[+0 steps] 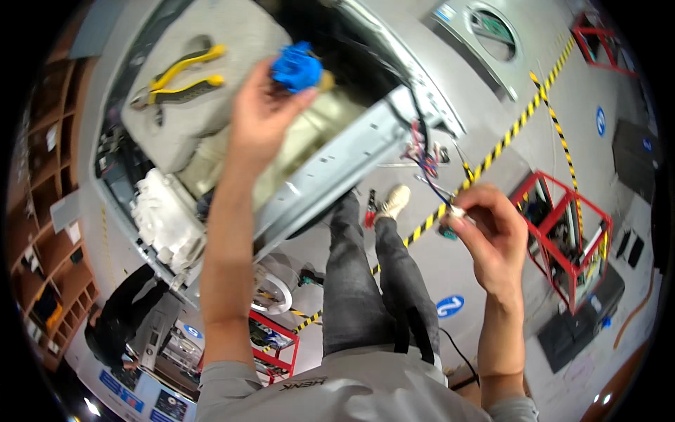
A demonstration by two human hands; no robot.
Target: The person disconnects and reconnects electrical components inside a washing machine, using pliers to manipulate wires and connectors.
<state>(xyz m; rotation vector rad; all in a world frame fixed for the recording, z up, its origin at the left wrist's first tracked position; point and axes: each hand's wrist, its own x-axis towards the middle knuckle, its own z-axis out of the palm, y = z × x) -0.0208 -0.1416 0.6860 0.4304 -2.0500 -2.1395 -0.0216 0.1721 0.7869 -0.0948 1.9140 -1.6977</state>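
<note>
My left hand [261, 105] is closed round a blue, ridged, roundish piece [296, 67] above an open appliance cabinet; its exact kind is unclear. Over to the right, my right hand [492, 235] pinches a small white wire connector [457, 211] between thumb and fingers. Dark, red and blue wires [425, 158] run from that connector up to the metal cabinet edge [334, 165]. Yellow-and-black pliers [179, 77] rest with parted handles on the grey block [211, 32] inside the cabinet.
A white plastic housing [165, 218] sits at the cabinet's near left. Red-framed carts [566, 243] and a detached front panel with a round opening [485, 42] stand to the right. Striped tape [503, 144] crosses the floor. Another person [116, 323] bends over at lower left.
</note>
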